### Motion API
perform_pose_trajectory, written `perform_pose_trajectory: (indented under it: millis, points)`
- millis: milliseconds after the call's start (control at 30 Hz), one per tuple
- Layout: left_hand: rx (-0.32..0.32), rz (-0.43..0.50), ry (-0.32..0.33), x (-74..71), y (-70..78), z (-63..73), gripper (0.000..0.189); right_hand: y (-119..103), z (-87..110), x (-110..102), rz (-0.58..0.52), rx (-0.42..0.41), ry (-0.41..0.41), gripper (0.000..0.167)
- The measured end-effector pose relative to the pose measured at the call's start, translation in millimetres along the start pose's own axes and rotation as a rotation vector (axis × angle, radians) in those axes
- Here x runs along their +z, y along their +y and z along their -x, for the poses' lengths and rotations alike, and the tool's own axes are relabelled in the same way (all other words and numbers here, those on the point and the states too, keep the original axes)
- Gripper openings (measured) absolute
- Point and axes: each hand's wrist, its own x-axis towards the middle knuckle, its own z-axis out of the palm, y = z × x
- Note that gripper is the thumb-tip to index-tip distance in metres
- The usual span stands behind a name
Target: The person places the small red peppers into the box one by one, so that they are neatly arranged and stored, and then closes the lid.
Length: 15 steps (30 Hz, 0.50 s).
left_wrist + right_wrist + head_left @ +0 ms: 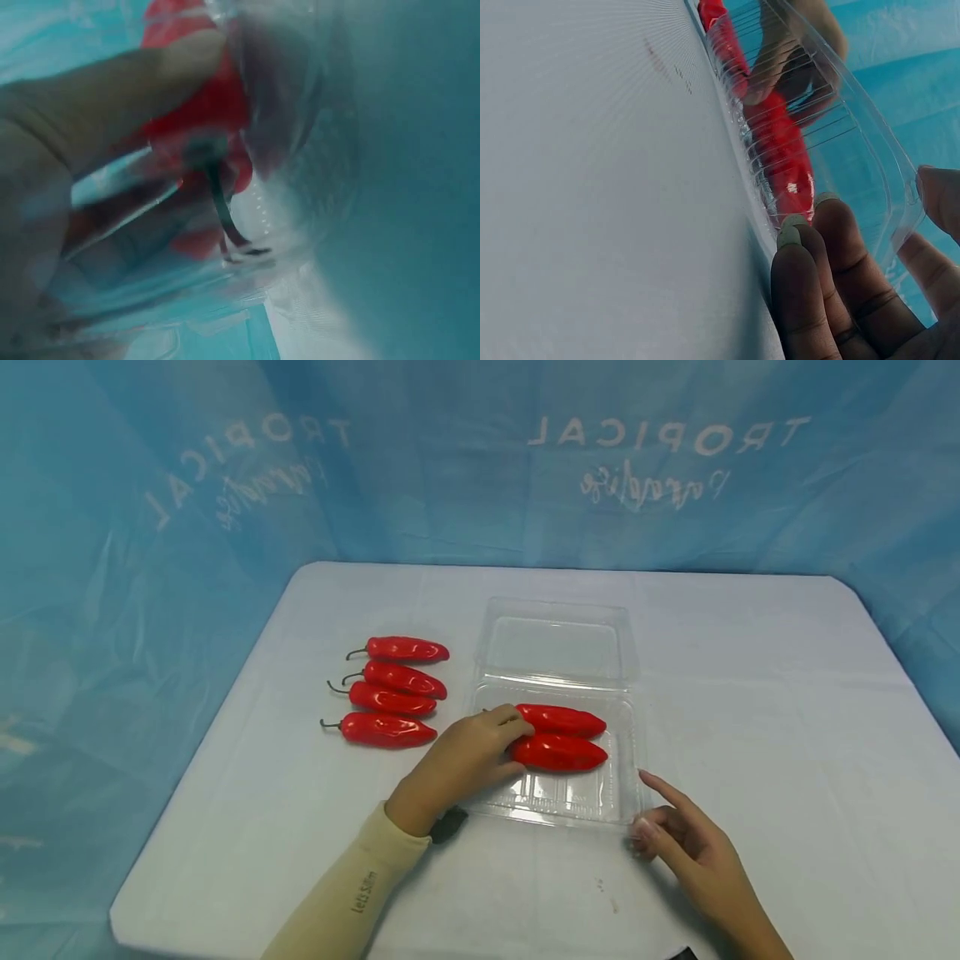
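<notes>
Two red chili peppers lie side by side in the base of a clear plastic clamshell container [618, 793], whose lid is folded back behind it. My left hand [472, 747] reaches in from the left and grips the nearer chili pepper [562, 754] at its stem end, thumb in front and fingers over the top. Just behind is the other boxed chili [566, 721]. In the left wrist view a green stem [219, 202] shows through the plastic. At the front right corner, my right hand [693, 852] holds the container's edge, index finger stretched along its side.
Several more red chili peppers [386, 731] lie in a column left of the container, stems pointing left. The open lid [555, 643] rests flat on the white table [772, 710]. Blue printed sheeting [450, 468] hangs behind and beside the table.
</notes>
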Motion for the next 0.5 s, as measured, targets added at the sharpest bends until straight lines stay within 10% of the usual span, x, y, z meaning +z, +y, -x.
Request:
perform_pose_trajectory:
  millis: [500]
  points:
    - [-0.017,-0.01,0.09,6.9,-2.3,2.3,0.06,2.6,-3.2,5.4,0.057,0.027,0.01,0.06]
